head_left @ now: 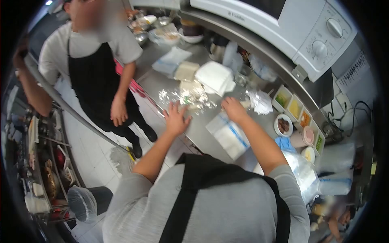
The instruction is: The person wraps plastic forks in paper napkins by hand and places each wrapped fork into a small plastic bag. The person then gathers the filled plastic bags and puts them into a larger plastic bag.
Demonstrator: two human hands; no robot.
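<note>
My left hand (177, 119) is over the near edge of the steel counter (194, 135), its fingers spread. Just beyond its fingertips lies a crumpled, shiny clear wrap or foil (190, 95). My right hand (233, 108) is on the counter to the right, fingers bent down and closed; what they hold, if anything, is hidden. Below that hand lies a flat plastic packet with a blue stripe (230, 135). A stack of white sheets (214, 77) is behind the hands, with beige square pieces (187, 71) beside it. Crumpled white paper (259, 101) lies right of my right hand.
Ingredient tubs (293, 108) and a bowl of brown pieces (283, 125) line the right side. A white oven (279, 24) overhangs the back. A person in a black apron (95, 77) stands at left, near a lined bin (83, 204). Bowls (142, 38) stand at the far end.
</note>
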